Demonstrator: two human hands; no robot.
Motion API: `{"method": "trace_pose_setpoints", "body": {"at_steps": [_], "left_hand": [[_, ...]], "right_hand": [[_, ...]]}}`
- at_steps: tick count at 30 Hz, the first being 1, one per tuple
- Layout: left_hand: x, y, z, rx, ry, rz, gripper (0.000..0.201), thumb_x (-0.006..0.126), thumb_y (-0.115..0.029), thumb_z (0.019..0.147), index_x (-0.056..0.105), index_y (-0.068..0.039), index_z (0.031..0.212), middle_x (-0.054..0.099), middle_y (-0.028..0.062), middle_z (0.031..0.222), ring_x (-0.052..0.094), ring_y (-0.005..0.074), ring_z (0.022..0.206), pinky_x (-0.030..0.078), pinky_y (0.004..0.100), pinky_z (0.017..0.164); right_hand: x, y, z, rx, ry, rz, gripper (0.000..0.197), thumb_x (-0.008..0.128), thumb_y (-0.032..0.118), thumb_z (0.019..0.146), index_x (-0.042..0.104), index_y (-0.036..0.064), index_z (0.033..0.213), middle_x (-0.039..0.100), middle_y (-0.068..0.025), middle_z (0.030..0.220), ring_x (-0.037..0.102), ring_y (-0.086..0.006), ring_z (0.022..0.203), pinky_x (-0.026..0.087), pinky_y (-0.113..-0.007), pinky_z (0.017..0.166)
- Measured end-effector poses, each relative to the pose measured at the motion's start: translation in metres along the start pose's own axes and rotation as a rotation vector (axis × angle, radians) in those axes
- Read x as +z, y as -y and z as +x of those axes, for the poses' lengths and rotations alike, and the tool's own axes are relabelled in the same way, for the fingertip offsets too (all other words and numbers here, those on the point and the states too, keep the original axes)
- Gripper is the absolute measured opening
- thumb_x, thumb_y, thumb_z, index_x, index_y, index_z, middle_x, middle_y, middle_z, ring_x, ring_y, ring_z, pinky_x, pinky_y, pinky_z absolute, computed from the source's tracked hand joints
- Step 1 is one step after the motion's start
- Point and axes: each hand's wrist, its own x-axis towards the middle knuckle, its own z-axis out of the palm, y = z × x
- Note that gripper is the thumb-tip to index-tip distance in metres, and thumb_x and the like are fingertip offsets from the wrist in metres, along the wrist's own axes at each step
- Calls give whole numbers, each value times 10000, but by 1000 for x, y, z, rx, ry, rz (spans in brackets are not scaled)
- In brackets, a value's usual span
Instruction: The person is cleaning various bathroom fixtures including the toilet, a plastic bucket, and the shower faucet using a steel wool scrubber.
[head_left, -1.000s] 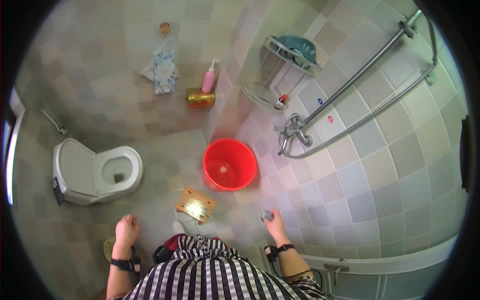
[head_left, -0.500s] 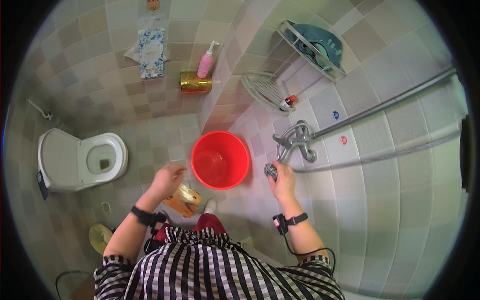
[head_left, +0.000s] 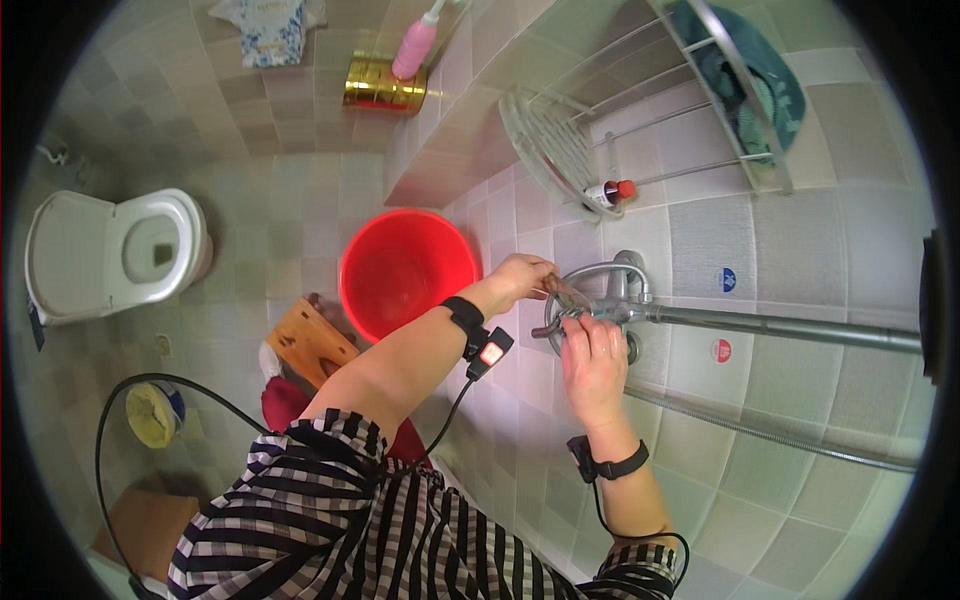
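Observation:
At the wall stands a chrome shower mixer tap (head_left: 618, 300), with both my hands in front of it. My left hand (head_left: 522, 280) reaches across to it, its fingers closed at the end of the tap's lever (head_left: 568, 294). Just below and to the right, my right hand (head_left: 593, 365) presses curled fingertips against the front of the tap. A bit of grey steel wool scourer (head_left: 571, 314) shows at those fingertips; most of it is hidden. To the left of the tap, a red bucket (head_left: 405, 275) stands on the tiled floor; it looks empty inside.
A wooden stool (head_left: 308, 340) stands beside the bucket. The white toilet (head_left: 150, 250) is at the left, with a yellowish tub (head_left: 154, 415) below it. Wire shelves (head_left: 570, 150) hold a small red-capped bottle (head_left: 610, 193). A metal hose (head_left: 780, 430) runs along the wall.
My left hand has swung from beside the bucket over to the tap lever. My right hand has moved the scourer up against the tap. The view has shifted toward the right wall.

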Motion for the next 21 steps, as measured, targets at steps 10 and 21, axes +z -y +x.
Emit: {"method": "trace_pose_setpoints", "body": {"at_steps": [10,21], "left_hand": [[2,17,8,-120,15,-257,263,499,-229,948,593,15,975,618,104,907,610,204,789,508,338,757],[-12,20,-5,-119,103,-407,419,501,-363,941,564,51,967,581,136,879,606,279,843,530,409,794]], "right_hand": [[81,-11,44,0,129,-131,79,543,94,726,542,60,797,531,-77,803,516,-239,822,418,-357,715],[54,-10,32,47,148,-174,189,625,35,680,570,54,860,568,-81,903,538,-262,830,423,-381,722]]}}
